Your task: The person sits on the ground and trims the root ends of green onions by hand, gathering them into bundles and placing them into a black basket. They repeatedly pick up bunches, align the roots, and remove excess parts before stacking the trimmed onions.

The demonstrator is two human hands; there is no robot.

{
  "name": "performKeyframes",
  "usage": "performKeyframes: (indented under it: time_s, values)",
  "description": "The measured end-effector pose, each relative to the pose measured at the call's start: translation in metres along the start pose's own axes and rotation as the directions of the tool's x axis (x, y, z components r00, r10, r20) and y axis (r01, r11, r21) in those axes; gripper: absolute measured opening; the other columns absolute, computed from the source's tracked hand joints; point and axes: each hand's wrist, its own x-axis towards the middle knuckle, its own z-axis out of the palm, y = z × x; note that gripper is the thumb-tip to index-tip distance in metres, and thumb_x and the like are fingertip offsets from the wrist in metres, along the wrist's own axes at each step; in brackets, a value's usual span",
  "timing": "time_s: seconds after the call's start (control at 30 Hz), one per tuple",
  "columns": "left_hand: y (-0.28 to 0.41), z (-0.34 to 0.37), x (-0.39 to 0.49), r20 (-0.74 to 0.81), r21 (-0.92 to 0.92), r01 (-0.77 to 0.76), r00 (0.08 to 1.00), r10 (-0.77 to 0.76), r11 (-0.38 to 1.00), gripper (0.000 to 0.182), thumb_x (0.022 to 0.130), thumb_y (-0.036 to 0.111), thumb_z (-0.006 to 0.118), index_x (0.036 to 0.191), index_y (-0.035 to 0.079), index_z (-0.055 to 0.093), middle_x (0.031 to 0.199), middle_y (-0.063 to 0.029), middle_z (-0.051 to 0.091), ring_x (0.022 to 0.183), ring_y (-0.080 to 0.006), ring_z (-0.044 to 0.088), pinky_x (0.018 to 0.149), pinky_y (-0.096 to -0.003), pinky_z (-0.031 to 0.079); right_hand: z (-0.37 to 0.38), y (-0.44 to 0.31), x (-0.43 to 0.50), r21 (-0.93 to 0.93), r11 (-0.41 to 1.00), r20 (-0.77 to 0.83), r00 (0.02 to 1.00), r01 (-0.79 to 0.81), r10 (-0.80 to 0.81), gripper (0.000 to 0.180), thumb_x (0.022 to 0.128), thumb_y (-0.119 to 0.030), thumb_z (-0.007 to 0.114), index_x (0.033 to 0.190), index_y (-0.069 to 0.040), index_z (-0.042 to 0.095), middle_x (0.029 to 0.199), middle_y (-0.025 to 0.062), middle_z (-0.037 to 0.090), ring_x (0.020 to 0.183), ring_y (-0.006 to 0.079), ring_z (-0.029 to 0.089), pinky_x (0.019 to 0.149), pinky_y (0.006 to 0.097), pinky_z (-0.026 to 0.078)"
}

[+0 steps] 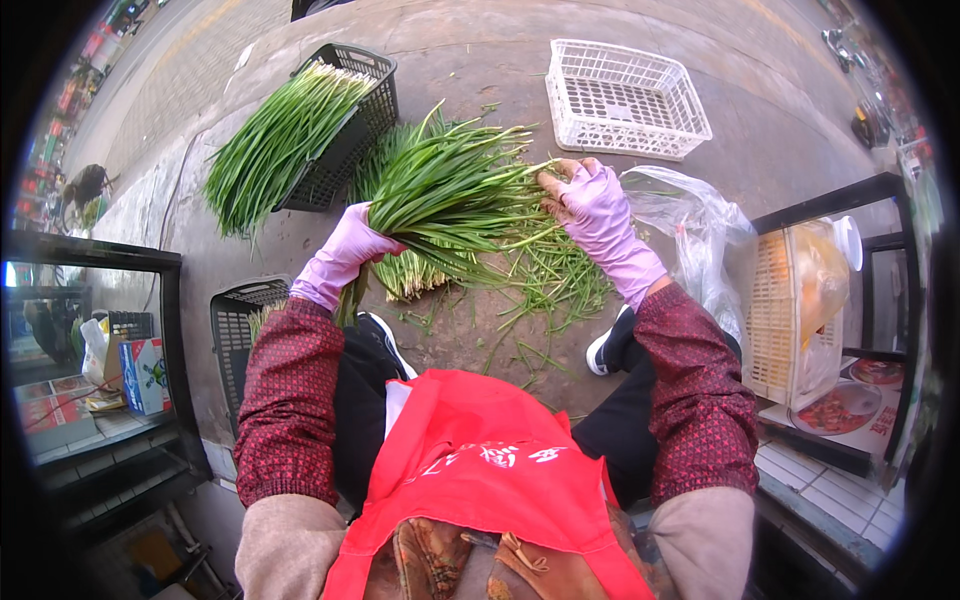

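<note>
My left hand [352, 246], in a pink glove, grips a thick bunch of garlic chives [450, 187] around the leaves. The pale stem ends fan out to the right. My right hand [589, 199], gloved too with soil-browned fingertips, pinches a few stem ends at that side. More chives [409, 274] lie on the ground beneath the bunch, partly hidden by it. Loose trimmings [559, 281] are scattered below my right hand. At the upper left, a dark plastic crate [367, 112] is piled with chives [289, 139], their leaves hanging over its side.
A white plastic basket [630, 97] stands at the upper right. Clear plastic bags [701, 225] lie right of my right hand, near a glass-sided stand [832, 195]. Another dark crate [240, 315] is beside my left forearm. My shoes [611, 341] flank the trimmings.
</note>
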Motion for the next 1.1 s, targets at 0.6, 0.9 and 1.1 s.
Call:
performKeyframes:
  time_s: [0.6, 0.9, 1.1]
  values:
    - [0.002, -0.022, -0.015, -0.070, 0.069, -0.012, 0.997, 0.017, 0.998, 0.029, 0.066, -0.006, 0.076, 0.092, 0.004, 0.070, 0.069, 0.0000, 0.065, 0.049, -0.0035, 0.051, 0.043, -0.0198, 0.038, -0.015, 0.089, -0.026, -0.198, 0.916, 0.009, 0.934, -0.348, 0.357, 0.012, 0.083, -0.019, 0.073, 0.081, -0.008, 0.069, 0.067, 0.0002, 0.066, 0.070, 0.0167, 0.062, 0.064, 0.0332, 0.048]
    - [0.000, -0.009, -0.005, -0.038, 0.030, -0.058, 0.998, 0.059, 0.998, 0.032, 0.066, -0.005, 0.078, 0.096, 0.004, 0.069, 0.071, 0.0012, 0.065, 0.052, -0.0033, 0.052, 0.045, -0.0194, 0.038, 0.028, 0.023, -0.011, 0.651, -0.257, 0.756, 0.581, -0.714, 0.301, 0.041, 0.079, -0.019, 0.081, 0.111, -0.005, 0.059, 0.091, 0.0019, 0.067, 0.082, 0.0151, 0.065, 0.070, 0.0286, 0.054]
    - [0.002, -0.004, -0.002, -0.026, 0.064, -0.017, 0.999, 0.018, 0.998, 0.039, 0.062, -0.007, 0.077, 0.099, 0.003, 0.068, 0.071, 0.0009, 0.065, 0.052, -0.0044, 0.051, 0.046, -0.0205, 0.040, 0.033, 0.021, -0.013, 0.644, -0.379, 0.765, 0.550, -0.665, 0.335, 0.028, 0.077, -0.007, 0.081, 0.100, -0.003, 0.065, 0.090, 0.0063, 0.071, 0.078, 0.0150, 0.069, 0.063, 0.0286, 0.055]
